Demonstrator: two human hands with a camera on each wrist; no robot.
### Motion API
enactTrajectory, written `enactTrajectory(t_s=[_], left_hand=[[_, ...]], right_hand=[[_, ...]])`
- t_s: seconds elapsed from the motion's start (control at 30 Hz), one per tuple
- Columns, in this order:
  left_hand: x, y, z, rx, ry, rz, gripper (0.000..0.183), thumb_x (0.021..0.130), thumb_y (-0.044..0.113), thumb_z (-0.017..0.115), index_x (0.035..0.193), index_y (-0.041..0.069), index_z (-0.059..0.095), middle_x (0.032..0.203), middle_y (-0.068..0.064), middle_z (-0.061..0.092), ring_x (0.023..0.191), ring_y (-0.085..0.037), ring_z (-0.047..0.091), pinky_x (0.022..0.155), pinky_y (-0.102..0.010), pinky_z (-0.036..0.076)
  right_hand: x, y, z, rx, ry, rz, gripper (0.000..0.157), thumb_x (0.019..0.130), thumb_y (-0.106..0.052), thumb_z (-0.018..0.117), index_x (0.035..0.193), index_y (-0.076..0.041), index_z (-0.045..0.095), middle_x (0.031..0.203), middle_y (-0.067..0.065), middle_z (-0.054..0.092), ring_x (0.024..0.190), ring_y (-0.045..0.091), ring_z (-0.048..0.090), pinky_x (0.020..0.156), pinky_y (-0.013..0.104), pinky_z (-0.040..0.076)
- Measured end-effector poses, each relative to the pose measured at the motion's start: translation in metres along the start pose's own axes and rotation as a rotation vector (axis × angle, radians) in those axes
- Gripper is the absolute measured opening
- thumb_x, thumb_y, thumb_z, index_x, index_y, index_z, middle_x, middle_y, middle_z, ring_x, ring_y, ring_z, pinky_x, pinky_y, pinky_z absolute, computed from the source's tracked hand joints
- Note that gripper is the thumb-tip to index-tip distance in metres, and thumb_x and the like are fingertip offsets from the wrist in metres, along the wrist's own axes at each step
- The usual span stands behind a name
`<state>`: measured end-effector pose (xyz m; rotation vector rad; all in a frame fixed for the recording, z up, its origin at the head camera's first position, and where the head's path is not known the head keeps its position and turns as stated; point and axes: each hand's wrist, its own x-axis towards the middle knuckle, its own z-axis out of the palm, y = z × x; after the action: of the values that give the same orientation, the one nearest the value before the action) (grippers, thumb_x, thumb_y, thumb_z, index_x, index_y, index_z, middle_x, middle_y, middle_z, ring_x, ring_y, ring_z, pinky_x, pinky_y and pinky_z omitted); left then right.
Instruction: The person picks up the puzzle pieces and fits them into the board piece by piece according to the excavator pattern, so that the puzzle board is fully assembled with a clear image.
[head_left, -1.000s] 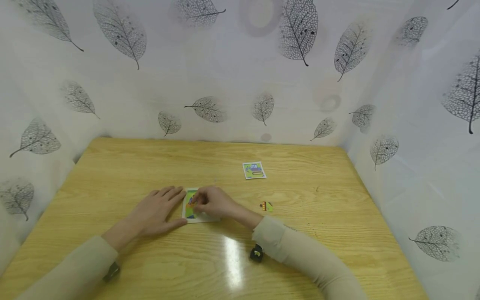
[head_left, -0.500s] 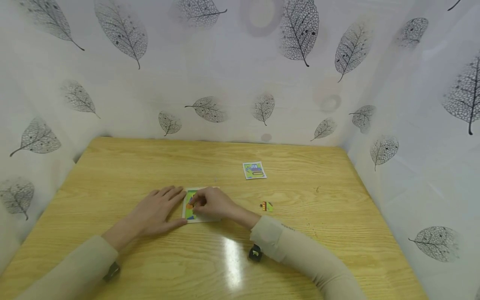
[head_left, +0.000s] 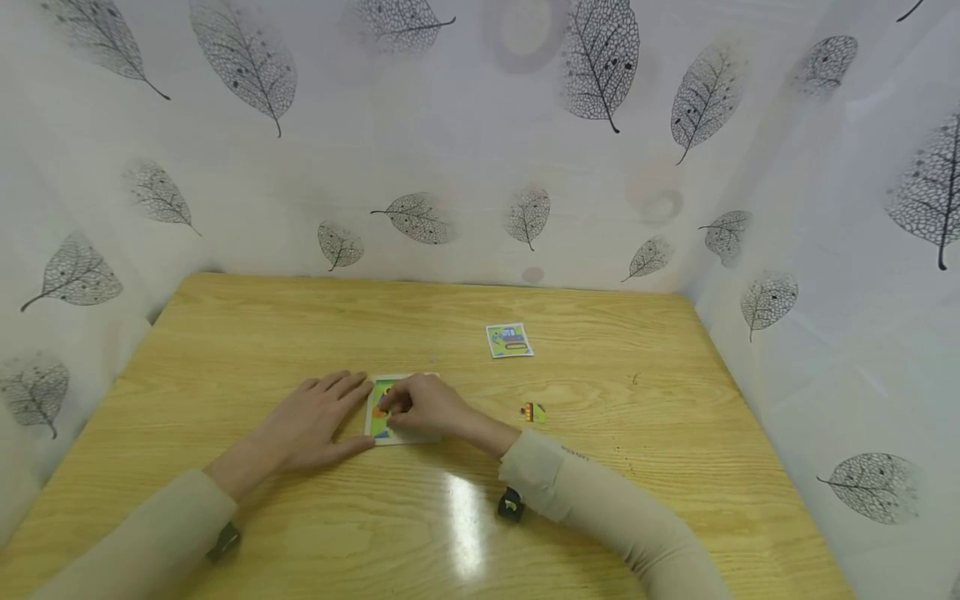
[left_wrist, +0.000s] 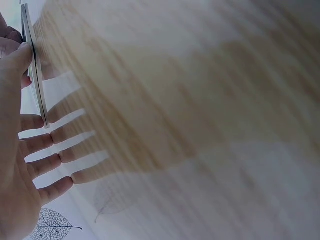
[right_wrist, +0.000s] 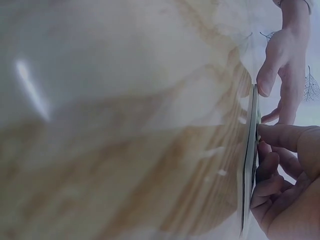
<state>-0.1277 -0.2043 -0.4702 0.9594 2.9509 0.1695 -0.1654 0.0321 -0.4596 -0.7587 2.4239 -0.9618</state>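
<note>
A small puzzle board (head_left: pixel 380 435) with a white border and green picture lies flat on the table, partly hidden by my right hand (head_left: pixel 427 406). That hand's curled fingers pinch a small orange puzzle piece (head_left: pixel 380 412) against the board; its outline is mostly covered. My left hand (head_left: pixel 318 422) rests to the left of the board with its fingers spread, the thumb and fingertips at its left edge. In the left wrist view the board's thin edge (left_wrist: pixel 37 75) stands beside the thumb. The right wrist view shows the board edge-on (right_wrist: pixel 248 165) under the right fingers.
A loose green and orange puzzle piece (head_left: pixel 534 412) lies to the right of the board. Farther back is a square card (head_left: pixel 509 341) with a digger picture. White leaf-printed curtains (head_left: pixel 465 150) enclose the wooden table (head_left: pixel 315 325) at the back and sides.
The orange piece under my right fingertips has turned or shifted slightly, and the right forearm has moved a touch left. My left hand, the loose piece and the card stay put.
</note>
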Motion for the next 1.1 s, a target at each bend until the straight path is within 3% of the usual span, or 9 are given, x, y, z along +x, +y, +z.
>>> enactTrajectory(t_s=[0.6,1.1], left_hand=[[0.0009,-0.0003,-0.0003,-0.005,0.001,0.002,0.089,0.098,0.069,0.059,0.158,0.005,0.047,0.163,-0.018,0.049,0.148,-0.044,0.049,0.114,-0.065,0.046],[-0.0002,-0.0007,-0.0001,0.002,-0.003,-0.001,0.089,0.098,0.069,0.058,0.159,0.006,0.046,0.164,-0.018,0.048,0.149,-0.043,0.048,0.116,-0.065,0.046]], right_hand=[[0.001,0.0005,0.0001,-0.048,0.007,-0.011,0.016,0.094,-0.012,0.077,0.11,-0.014,0.084,0.09,-0.004,0.08,0.071,-0.006,0.058,0.07,0.012,0.048],[-0.0057,-0.0008,-0.0019,-0.028,-0.036,-0.049,0.02,0.092,-0.01,0.08,0.112,-0.01,0.081,0.077,-0.012,0.065,0.067,-0.004,0.054,0.068,0.011,0.048]])
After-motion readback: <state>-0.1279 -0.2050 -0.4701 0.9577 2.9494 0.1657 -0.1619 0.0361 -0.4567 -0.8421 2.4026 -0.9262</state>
